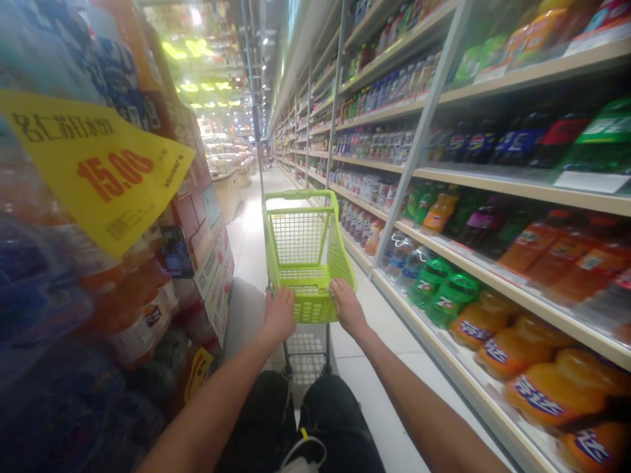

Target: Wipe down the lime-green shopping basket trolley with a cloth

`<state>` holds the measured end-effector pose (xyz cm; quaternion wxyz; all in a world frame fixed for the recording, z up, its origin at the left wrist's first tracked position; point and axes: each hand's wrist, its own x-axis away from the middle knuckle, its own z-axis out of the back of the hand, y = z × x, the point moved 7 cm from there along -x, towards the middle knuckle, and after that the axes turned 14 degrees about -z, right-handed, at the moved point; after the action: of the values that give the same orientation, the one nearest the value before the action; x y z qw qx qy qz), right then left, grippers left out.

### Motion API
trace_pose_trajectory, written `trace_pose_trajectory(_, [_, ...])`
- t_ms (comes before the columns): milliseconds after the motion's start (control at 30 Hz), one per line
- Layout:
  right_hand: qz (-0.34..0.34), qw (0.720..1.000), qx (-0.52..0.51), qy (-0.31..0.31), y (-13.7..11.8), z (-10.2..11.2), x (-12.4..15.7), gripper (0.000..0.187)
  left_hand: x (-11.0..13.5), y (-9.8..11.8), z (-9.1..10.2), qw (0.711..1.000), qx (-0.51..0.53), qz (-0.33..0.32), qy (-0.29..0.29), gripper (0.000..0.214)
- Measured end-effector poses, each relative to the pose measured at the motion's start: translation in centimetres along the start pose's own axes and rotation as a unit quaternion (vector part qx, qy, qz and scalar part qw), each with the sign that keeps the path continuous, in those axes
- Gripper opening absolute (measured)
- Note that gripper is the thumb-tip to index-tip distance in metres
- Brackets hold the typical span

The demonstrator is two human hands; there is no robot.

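A lime-green shopping cart (310, 312) stands straight in front of me, its basket holding nothing that I can see. My left hand (280, 314) is closed on the left side of the cart's near edge. On the right side of that same edge, my right hand (348, 305) is closed too, with the fingertips curled over the rim. Both arms reach forward over my knees. Under the basket, dark legs and a lower grid rack (306, 355) show between my hands.
Tall shelves (394, 164) of drink bottles line the right side, with orange soda bottles (542, 387) lowest and nearest. Close on the left rises a stack of packed bottles and boxes (197, 263) bearing a yellow price sign (98, 171). Pale tiled floor (249, 243) runs ahead between them.
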<state>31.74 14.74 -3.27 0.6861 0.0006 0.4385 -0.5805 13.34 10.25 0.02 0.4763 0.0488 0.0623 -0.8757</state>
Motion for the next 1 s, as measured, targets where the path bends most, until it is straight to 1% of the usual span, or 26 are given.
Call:
trace_pose_trajectory(100, [-0.022,1.000,0.006,0.012,0.6,0.7,-0.5,0.034,-0.2,1.8,-0.2,1.000,0.006,-0.015,0.017,0.063])
trace_pose_trajectory(167, [-0.024,1.000,-0.004,0.017,-0.1,0.6,-0.4,0.035,-0.3,3.0,-0.2,0.999,0.012,-0.023,0.030,0.064])
trace_pose_trajectory(233, [-0.014,1.000,-0.025,0.012,-1.4,0.0,0.0,0.037,-0.4,3.9,-0.2,0.999,0.016,-0.028,0.034,0.066])
trace_pose_trajectory(300, [-0.010,0.999,-0.042,0.012,-2.4,-0.4,0.5,0.038,-0.3,4.4,0.0,0.999,0.018,-0.042,0.029,0.065])
trace_pose_trajectory(367, [-0.017,0.999,-0.048,0.018,-2.6,-0.4,0.9,0.039,-0.4,4.5,0.4,0.997,0.018,-0.070,0.025,0.061])
trace_pose_trajectory(433, [-0.028,0.998,-0.047,0.023,-1.9,0.1,1.0,0.039,-0.4,3.9,0.9,0.996,0.013,-0.090,0.024,0.059])
trace_pose_trajectory(500, [-0.041,0.998,-0.042,0.024,-0.9,0.9,0.8,0.038,-0.7,3.1,1.2,0.995,0.001,-0.096,0.017,0.058])
trace_pose_trajectory(567, [-0.058,0.997,-0.036,0.030,0.1,1.6,0.4,0.038,-1.0,2.9,1.2,0.993,-0.011,-0.115,0.013,0.054])
trace_pose_trajectory(700, [-0.085,0.995,-0.020,0.046,1.6,2.3,-0.1,0.038,-1.9,3.9,1.1,0.992,-0.003,-0.127,0.020,0.049])
trace_pose_trajectory(867, [-0.082,0.995,-0.020,0.048,2.9,2.8,-0.2,0.039,-2.5,5.6,1.5,0.991,0.006,-0.134,0.027,0.047])
trace_pose_trajectory(1000, [-0.093,0.994,-0.014,0.052,3.8,3.7,0.1,0.037,-2.5,6.8,2.0,0.989,-0.002,-0.145,0.031,0.040])
